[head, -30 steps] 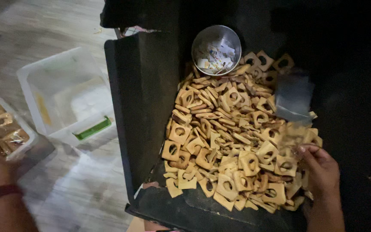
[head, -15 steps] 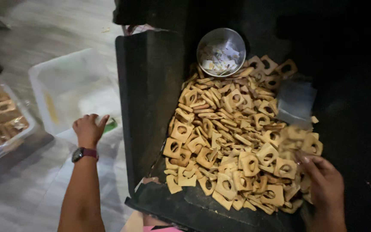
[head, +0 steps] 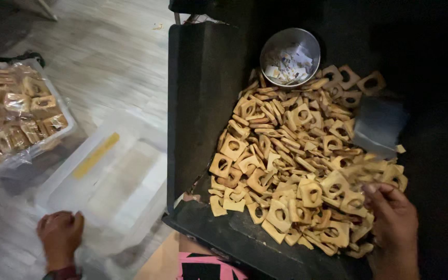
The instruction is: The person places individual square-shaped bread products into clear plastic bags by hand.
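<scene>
Head view: your right hand (head: 392, 223) rests on the near right edge of the pile of wooden squares (head: 296, 161) on the black table (head: 203, 103), fingers curled over a few pieces. Your left hand (head: 60, 236), loosely fisted, grips the edge of the clear bin (head: 115, 176) on the floor.

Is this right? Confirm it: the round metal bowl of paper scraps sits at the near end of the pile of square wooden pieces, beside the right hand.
Not right. The head view shows the round metal bowl of paper scraps at the far end of the pile of square wooden pieces, away from the right hand, which rests at the near end.
</scene>
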